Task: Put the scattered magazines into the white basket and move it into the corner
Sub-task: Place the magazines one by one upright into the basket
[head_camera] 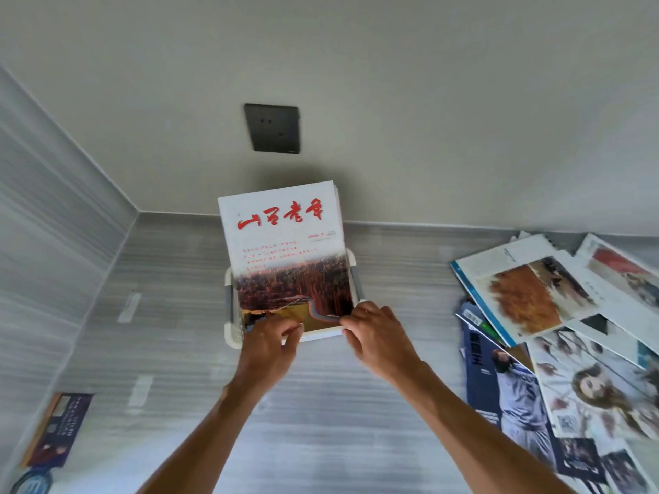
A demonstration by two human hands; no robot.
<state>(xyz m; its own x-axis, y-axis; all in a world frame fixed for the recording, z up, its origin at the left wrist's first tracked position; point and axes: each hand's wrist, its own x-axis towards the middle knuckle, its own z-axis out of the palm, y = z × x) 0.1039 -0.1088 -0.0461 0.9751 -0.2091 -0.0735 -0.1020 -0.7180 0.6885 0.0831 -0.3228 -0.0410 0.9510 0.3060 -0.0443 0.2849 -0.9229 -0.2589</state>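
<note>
- Stack (285, 244) of magazines sits in basket (231, 315), leaning back twd wall (428, 101); far end overhangs rim.
- Left hand (267, 345) pinches stack's near edge; right hand (374, 336) closed on near-right corner. Both gripping, as I read it.
- Handling, my est.: glossy covers, slick; stack floppy, moderately heavy, prone to fan out. Hold both near corners, or support from under.
- Pile (570, 333) loose on floor (321, 422) at right, well apart from basket.
- Basket looks light plastic; take by side rims.
</note>
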